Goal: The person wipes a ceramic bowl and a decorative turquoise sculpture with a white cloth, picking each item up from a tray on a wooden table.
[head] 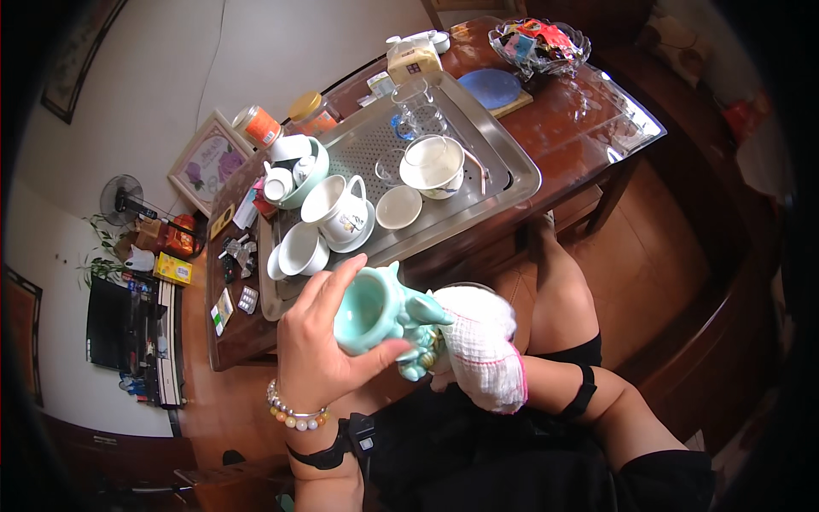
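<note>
My left hand (315, 342) grips a turquoise glazed ceramic vessel (361, 307) with a round open mouth. Raised, sculpted figures decorate its side, with some gold-coloured detail low down. A white cloth with a pink edge (483, 349) covers my right hand, whose wrist (536, 379) shows below it. The cloth rests against the vessel's sculpted side; the right fingers are hidden. Just beyond my hands, a stainless steel tea tray (448, 221) holds a white pitcher (336, 208), a white cup (304, 249), a small bowl (399, 208) and a lidless gaiwan-like bowl (433, 169).
The tray sits on a dark wooden table (563, 115). Clear glassware (419, 109) and a pale green bowl of cups (313, 182) stand on it. Behind are jars (312, 110), a tissue pack (413, 61), a blue plate (489, 88) and a glass candy bowl (540, 48).
</note>
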A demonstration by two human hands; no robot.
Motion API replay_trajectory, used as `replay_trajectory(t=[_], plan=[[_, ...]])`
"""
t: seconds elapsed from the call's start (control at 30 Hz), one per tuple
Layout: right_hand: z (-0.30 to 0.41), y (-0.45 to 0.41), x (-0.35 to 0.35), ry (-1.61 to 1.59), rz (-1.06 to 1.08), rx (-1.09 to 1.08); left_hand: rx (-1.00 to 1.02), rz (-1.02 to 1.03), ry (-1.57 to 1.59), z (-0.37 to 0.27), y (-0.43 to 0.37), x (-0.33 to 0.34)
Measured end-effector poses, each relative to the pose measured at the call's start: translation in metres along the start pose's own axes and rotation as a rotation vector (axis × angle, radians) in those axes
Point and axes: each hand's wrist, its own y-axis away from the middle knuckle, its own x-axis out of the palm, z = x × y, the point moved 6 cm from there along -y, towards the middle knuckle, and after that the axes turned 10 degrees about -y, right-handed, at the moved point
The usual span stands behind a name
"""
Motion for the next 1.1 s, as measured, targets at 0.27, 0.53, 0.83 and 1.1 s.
replay_trajectory(t=[0.27, 0.53, 0.83, 1.1], plan=[[0.038, 0.007, -0.01, -0.435, -0.253, -0.227, -0.021, -0.21, 0.314, 0.024, -0.019, -0.038], [-0.001, -0.001, -0.032, 0.048, -0.198, -0.238, -0.061, -0.305, 0.42, 0.067, -0.112, -0.078], [0.005, -0.003, -0.023, -0.251, -0.107, -0.228, -0.299, -0.054, 0.422, 0.169, -0.195, -0.026], [0.089, -0.006, -0.013, 0.313, -0.222, -0.401, -0.348, 0.164, 0.399, 0.192, -0.229, 0.021]])
